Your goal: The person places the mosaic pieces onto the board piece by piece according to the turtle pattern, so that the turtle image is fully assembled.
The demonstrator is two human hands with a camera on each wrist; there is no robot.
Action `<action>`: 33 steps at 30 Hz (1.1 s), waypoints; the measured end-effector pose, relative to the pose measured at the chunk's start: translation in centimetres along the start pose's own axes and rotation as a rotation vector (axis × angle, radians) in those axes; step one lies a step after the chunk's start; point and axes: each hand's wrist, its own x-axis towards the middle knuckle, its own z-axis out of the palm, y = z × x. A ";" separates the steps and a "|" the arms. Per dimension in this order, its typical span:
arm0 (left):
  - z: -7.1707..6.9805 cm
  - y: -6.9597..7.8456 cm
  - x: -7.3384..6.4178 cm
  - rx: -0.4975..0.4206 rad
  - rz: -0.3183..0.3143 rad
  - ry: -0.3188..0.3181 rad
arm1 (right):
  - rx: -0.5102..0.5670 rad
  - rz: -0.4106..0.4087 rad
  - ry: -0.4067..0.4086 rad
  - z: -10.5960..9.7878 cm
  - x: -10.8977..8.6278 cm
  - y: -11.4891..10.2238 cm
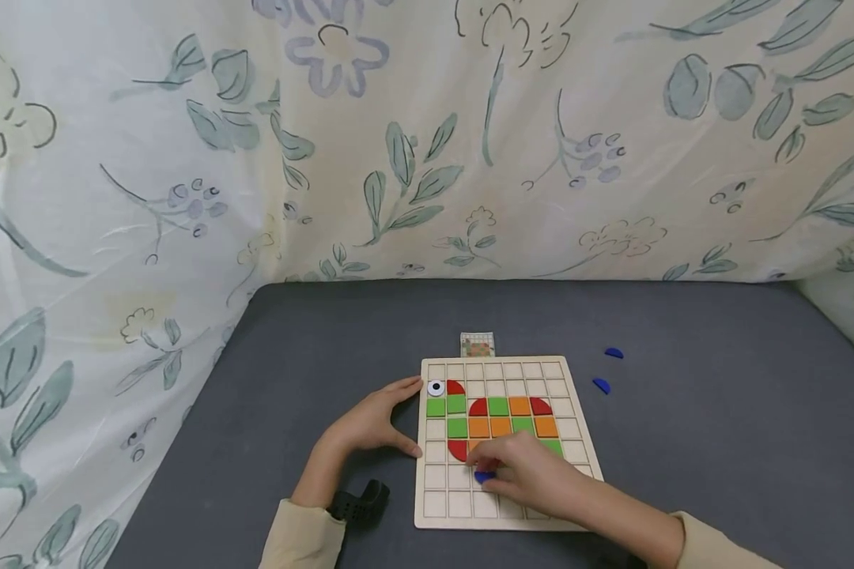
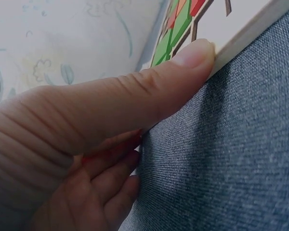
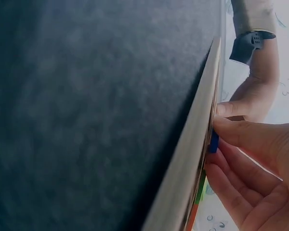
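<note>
A wooden grid board (image 1: 439, 502) lies on the table. Green, orange and red tiles fill part of its grid, with a white eye piece (image 1: 436, 388) at upper left. My left hand (image 1: 370, 423) rests against the board's left edge, thumb and fingers spread apart; in the left wrist view the thumb (image 2: 135, 94) presses the board's side. Over the lower rows, my right hand (image 1: 534, 474) pinches a blue half-round piece (image 1: 483, 476) between thumb and fingers. The right wrist view shows this blue piece (image 3: 213, 142) at the board's surface. The hand covers some tiles.
Two more blue half-round pieces, one farther back (image 1: 614, 353) and one nearer (image 1: 601, 386), lie right of the board. A small picture card (image 1: 478, 345) touches its far edge. A black band (image 1: 361, 503) is on the left wrist. Floral cloth (image 1: 413, 142) hangs behind the dark table (image 1: 313, 340).
</note>
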 end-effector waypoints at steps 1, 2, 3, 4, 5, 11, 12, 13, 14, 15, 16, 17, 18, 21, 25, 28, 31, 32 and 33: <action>0.0 0.0 0.0 0.000 0.001 0.000 | -0.002 0.000 -0.003 0.1 0.0 0.0; 0.0 0.0 0.0 -0.002 0.001 -0.001 | -0.007 -0.003 -0.004 0.1 0.0 0.1; 0.0 0.0 0.0 -0.004 0.000 -0.002 | -0.014 -0.003 -0.005 0.2 0.0 0.1; 0.0 0.0 0.0 -0.002 0.002 0.000 | -0.026 -0.006 -0.002 0.2 0.0 0.1; -0.1 0.0 0.1 -0.002 0.006 0.001 | -0.032 -0.006 -0.001 0.2 0.0 0.1; -0.1 0.0 0.1 0.009 0.018 -0.001 | 0.002 0.011 -0.005 0.5 -0.2 0.0; -0.1 0.0 0.1 0.009 0.017 -0.001 | 0.011 0.013 -0.006 0.5 -0.2 0.0; -0.1 0.0 0.1 0.008 0.018 0.000 | 0.019 0.014 -0.005 0.5 -0.2 0.0; -0.1 0.0 0.1 0.009 0.019 0.002 | 0.024 0.014 -0.004 0.6 -0.2 0.0; 0.0 -0.1 0.1 0.007 0.018 0.003 | 0.023 0.007 0.000 0.6 -0.2 0.0; 0.0 -0.1 0.0 0.006 0.018 0.003 | 0.026 0.004 0.003 0.6 -0.2 0.1; 0.1 -0.2 0.0 0.007 0.019 0.002 | 0.031 0.003 0.004 0.7 -0.2 0.1; 0.1 -0.2 0.0 0.005 0.020 0.002 | 0.041 0.008 0.004 0.7 -0.3 0.2; 0.1 -0.3 0.0 -0.003 0.021 -0.004 | 0.073 0.013 0.004 0.7 -0.3 0.3; 0.1 -0.3 0.0 -0.019 0.028 -0.009 | 0.101 0.028 -0.002 0.6 -0.3 0.2; 0.1 -0.2 -0.1 -0.025 0.029 -0.012 | 0.093 0.034 -0.010 0.6 -0.4 0.0; 0.0 -0.1 -0.1 -0.026 0.022 -0.012 | 0.072 0.033 -0.008 0.4 -0.5 -0.2; 0.0 -0.1 -0.1 -0.025 0.020 -0.012 | 0.066 0.027 0.000 0.3 -0.6 -0.2; -0.1 -0.1 -0.1 -0.025 0.019 -0.012 | 0.064 0.030 0.007 0.1 -0.8 -0.2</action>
